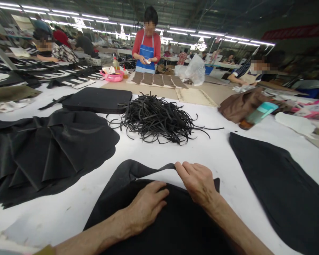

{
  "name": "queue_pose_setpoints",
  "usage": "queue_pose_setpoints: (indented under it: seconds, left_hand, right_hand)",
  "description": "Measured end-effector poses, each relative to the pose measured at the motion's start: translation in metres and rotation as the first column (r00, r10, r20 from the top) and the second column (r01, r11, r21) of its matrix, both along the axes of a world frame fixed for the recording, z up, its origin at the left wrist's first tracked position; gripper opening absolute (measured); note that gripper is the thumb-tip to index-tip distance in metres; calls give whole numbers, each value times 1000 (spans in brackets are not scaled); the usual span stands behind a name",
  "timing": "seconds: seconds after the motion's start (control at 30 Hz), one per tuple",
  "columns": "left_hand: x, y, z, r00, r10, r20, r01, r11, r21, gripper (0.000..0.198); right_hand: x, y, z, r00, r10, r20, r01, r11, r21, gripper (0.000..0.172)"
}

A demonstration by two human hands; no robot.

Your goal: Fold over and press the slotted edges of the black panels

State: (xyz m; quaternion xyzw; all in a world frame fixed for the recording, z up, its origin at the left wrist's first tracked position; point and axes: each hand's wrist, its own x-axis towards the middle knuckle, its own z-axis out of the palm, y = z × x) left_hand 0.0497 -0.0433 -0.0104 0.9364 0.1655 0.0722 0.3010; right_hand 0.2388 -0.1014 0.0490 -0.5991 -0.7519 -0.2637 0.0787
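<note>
A large black sheet of material (186, 226) lies in front of me on the white table, over another dark piece (114, 184) whose edge curves up behind it. My left hand (146, 205) rests on the upper sheet near its far edge, fingers spread and fairly flat. With bent fingers, my right hand (195, 179) pinches the far edge of the dark piece, and a strip of white shows between the two layers. Beyond my hands sits a tangled heap of thin black strips (159, 118).
Fanned black pieces (48, 148) lie at left, a black stack (98, 99) behind them. More black pieces (284, 187) are at right, near a bottle with a turquoise cap (259, 115). A person in a blue apron (147, 49) stands across the table behind brown panels (159, 80).
</note>
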Motion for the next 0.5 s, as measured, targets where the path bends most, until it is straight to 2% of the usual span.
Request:
queue_pose_setpoints:
  seconds: [0.1,0.17,0.23,0.3,0.4,0.5]
  left_hand:
    - [25,-1,12,994,90,54,-88,995,-39,31]
    - [44,0,13,997,62,52,-59,996,-60,31]
    - [59,1,10,999,19,-28,-21,996,-84,26]
    - [69,3,4,994,-9,-112,-2,995,-95,20]
    - [72,4,-3,992,-40,-118,32,997,-71,23]
    - [69,5,-5,989,-72,-127,73,997,1,27]
  right_hand:
    - [-3,-1,2,1000,15,8,-15,1000,-24,22]
    - [-5,0,0,1000,26,5,-25,999,-34,21]
    - [-5,2,-4,1000,12,-18,-14,997,-74,20]
    - [0,5,-9,993,-82,-87,66,982,-178,19]
    - [22,5,-17,894,-332,-302,182,884,-431,20]
    - [50,-4,-22,732,-454,-508,50,779,-625,24]
